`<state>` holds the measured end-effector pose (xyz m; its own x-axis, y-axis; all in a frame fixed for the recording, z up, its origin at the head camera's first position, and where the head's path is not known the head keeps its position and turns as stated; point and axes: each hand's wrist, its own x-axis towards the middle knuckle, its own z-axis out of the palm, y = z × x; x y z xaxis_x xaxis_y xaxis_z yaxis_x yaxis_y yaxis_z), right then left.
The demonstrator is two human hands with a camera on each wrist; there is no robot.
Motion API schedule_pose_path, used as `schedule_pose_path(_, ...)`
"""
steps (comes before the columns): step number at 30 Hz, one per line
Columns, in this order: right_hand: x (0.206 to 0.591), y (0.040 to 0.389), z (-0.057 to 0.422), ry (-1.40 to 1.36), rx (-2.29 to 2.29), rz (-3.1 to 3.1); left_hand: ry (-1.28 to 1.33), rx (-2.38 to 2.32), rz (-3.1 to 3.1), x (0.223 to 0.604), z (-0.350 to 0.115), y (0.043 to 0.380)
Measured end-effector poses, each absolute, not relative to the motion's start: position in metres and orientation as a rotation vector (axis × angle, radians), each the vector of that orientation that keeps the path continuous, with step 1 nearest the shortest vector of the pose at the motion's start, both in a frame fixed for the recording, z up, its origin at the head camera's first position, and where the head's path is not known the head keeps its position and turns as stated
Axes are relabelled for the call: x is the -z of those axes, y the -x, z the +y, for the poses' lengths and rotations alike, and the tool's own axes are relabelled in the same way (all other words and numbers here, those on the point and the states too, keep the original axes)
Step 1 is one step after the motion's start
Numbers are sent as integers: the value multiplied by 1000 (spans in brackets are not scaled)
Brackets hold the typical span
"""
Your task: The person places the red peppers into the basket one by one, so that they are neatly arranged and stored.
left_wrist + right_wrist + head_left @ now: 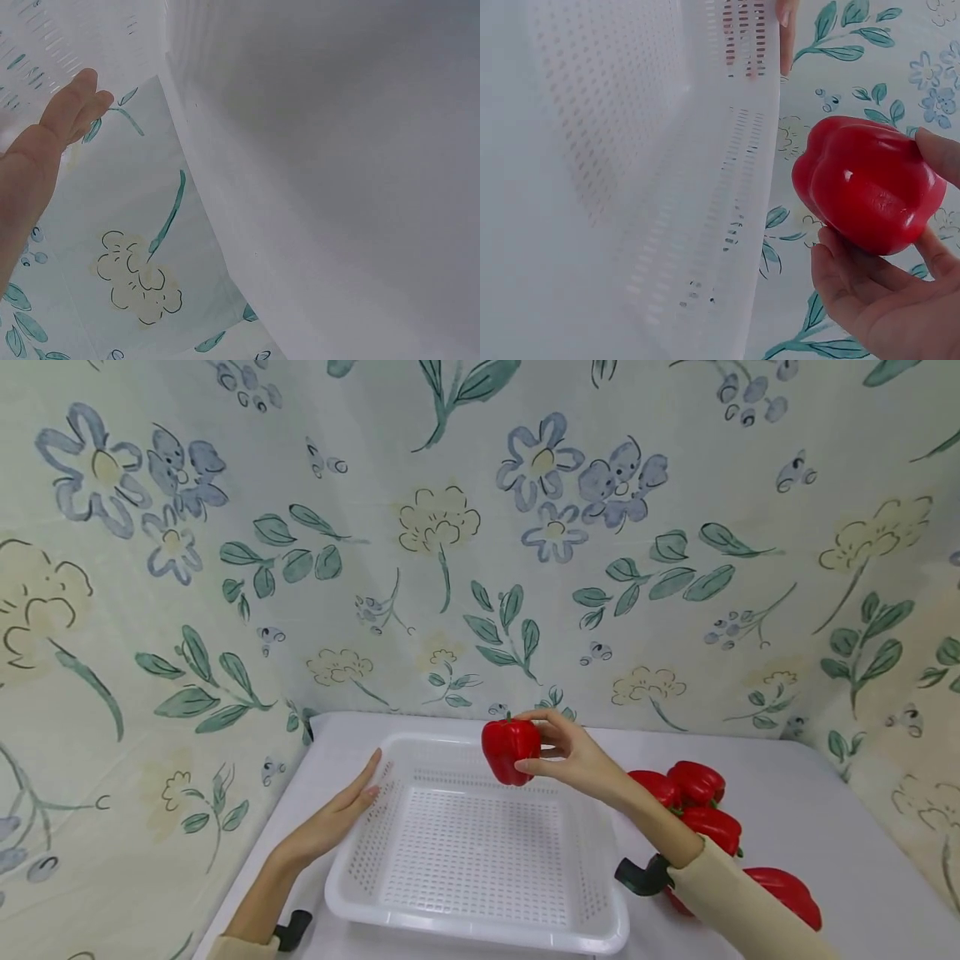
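Observation:
My right hand [566, 756] grips a red bell pepper [508, 750] by its side, thumb and fingers around it, over the far part of a white perforated plastic basket [480, 918]. In the right wrist view the bell pepper [870, 187] is held beside the basket's rim [769, 150], glossy and lobed. My left hand [341, 814] rests along the basket's left side with fairly straight fingers. The left wrist view shows that hand [56, 139] with its fingers extended near the slotted wall. No pepper lies inside the basket.
Several more red bell peppers [708, 827] lie on the white table [780, 810] to the right of the basket, partly hidden by my right forearm. A floral cloth [480, 552] hangs behind the table's far edge.

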<state>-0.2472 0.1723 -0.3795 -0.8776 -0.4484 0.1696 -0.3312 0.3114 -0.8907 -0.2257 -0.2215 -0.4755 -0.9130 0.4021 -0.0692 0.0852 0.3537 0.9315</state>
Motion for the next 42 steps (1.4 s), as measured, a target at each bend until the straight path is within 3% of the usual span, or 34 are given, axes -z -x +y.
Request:
schedule_pose_path(23,421,276,78,811,1512,2193,-448,-1562,2339,473,-221,227)
schedule_pose_path(42,462,283,37,842,1501,2185,-436,-1564,2351,476,-225,227)
